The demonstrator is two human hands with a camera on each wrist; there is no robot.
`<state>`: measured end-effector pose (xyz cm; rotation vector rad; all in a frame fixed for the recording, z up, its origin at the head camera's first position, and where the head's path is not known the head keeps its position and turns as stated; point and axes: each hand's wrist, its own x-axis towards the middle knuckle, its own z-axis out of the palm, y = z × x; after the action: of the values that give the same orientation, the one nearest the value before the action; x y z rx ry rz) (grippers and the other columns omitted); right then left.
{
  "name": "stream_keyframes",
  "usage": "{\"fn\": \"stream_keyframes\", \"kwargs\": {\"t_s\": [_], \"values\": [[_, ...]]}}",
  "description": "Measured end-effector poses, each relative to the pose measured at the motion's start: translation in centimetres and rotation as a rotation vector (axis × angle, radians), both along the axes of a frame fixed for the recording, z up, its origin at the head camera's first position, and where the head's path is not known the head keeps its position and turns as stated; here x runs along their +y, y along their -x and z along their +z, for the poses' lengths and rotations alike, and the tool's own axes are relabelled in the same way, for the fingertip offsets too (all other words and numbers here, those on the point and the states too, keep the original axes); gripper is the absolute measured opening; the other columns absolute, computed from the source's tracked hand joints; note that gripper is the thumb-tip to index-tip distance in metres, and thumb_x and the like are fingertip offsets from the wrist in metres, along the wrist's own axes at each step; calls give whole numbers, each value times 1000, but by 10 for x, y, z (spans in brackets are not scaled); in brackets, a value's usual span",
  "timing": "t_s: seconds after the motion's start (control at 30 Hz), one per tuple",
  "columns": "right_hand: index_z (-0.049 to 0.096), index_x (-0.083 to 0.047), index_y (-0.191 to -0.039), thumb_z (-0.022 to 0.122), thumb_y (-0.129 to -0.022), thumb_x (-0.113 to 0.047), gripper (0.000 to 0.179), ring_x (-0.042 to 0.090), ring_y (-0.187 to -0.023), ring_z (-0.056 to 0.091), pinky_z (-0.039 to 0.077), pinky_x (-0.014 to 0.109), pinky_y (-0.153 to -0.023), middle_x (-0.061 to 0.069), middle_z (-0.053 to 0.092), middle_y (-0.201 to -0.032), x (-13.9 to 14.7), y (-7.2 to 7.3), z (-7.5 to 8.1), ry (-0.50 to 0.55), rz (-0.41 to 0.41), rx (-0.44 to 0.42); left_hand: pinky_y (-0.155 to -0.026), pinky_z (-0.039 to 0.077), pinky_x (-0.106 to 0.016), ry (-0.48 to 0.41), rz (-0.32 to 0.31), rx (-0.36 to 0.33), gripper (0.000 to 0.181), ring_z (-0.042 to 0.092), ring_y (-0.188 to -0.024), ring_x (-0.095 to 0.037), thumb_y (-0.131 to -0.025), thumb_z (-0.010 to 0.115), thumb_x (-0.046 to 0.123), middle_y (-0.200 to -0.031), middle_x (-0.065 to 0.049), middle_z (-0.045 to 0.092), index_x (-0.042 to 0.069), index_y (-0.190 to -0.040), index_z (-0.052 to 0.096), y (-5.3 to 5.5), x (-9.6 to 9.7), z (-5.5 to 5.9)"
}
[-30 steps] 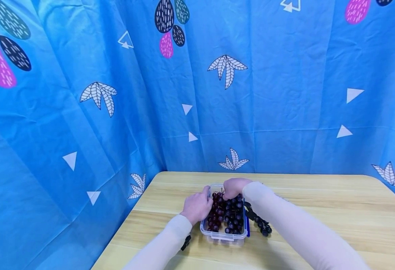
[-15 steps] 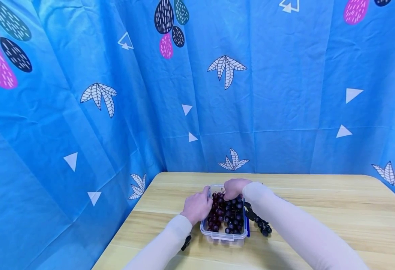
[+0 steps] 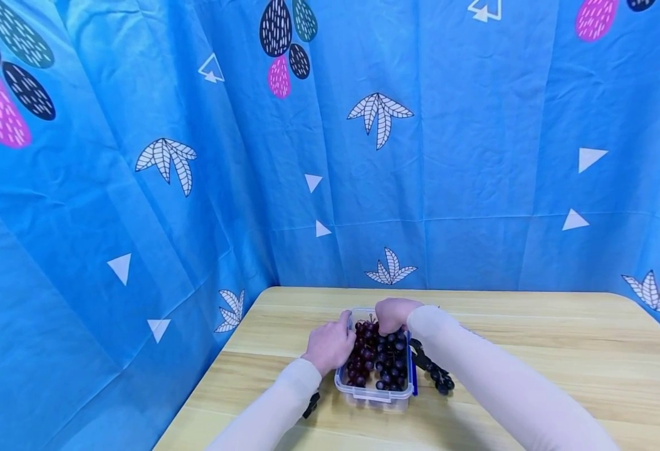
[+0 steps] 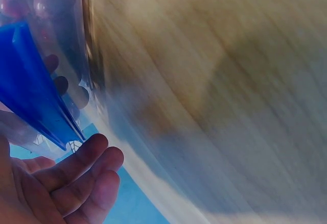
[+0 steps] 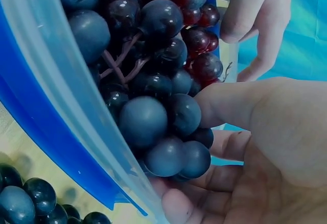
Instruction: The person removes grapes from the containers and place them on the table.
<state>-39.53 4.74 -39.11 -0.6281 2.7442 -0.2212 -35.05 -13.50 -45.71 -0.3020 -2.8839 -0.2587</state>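
Observation:
A clear plastic food container [image 3: 370, 394] with blue locking flaps stands on the table, red grapes [image 3: 361, 360] along its left side and dark purple grapes [image 5: 143, 122] along its right. At the container's left wall is my left hand [image 3: 330, 344], thumb over the rim and fingers outside. Its fingers [image 4: 97, 152] bend beside a blue flap [image 4: 30, 86] in the left wrist view. My right hand [image 3: 393, 314] reaches in at the far right corner. Seen from the right wrist, its thumb and fingers [image 5: 225, 101] close around the end of the dark bunch.
Outside the container, on the right, a bunch of dark grapes [image 3: 442, 380] lies on the wooden table [image 3: 533, 351]. A small black object [image 3: 311, 406] shows beside my left sleeve. A blue patterned curtain [image 3: 465, 188] hangs behind the table and on the left.
My right hand has shifted very slightly to the right over the dark grapes. The left hand and the container have stayed in place.

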Motion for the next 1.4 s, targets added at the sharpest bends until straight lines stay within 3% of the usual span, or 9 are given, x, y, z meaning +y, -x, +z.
{"fn": "stream_keyframes", "kwargs": {"t_s": [0.27,0.53,0.9,1.27,1.4], "values": [[46,-17,-65,66,-85,-9,30,12,-51,34,33,28,-52,-5,38,-59,0,-8,6,46,4,33,-57,53,-40,-10,-2,5,47,66,-68,-24,-101,50,31,-97,-14,74,13,-144,48,0,0,1],[54,-14,-75,69,-89,-20,22,15,-59,43,40,31,-61,-1,47,-69,-1,-20,14,33,0,62,-61,55,-43,-16,-9,13,46,69,-71,-28,-101,50,31,-97,-15,74,14,-144,48,0,0,2],[41,-19,-60,71,-87,-18,41,10,-49,29,29,26,-50,-8,29,-53,0,-28,12,152,74,96,-58,53,-41,-15,2,-6,48,64,-64,-23,-101,50,32,-96,-14,73,14,-145,47,0,1,2],[46,-18,-61,68,-92,-19,38,8,-46,28,29,25,-50,-10,31,-51,7,-36,8,271,164,171,-54,50,-38,-15,2,-14,49,56,-56,-18,-101,51,32,-88,-12,72,13,-146,46,1,0,1],[46,-19,-59,62,-97,-15,42,8,-47,34,36,25,-52,-9,38,-52,9,-35,2,312,176,198,-56,51,-38,-17,2,-13,50,56,-57,-18,-101,52,32,-90,-13,72,13,-146,46,1,0,0]]}}
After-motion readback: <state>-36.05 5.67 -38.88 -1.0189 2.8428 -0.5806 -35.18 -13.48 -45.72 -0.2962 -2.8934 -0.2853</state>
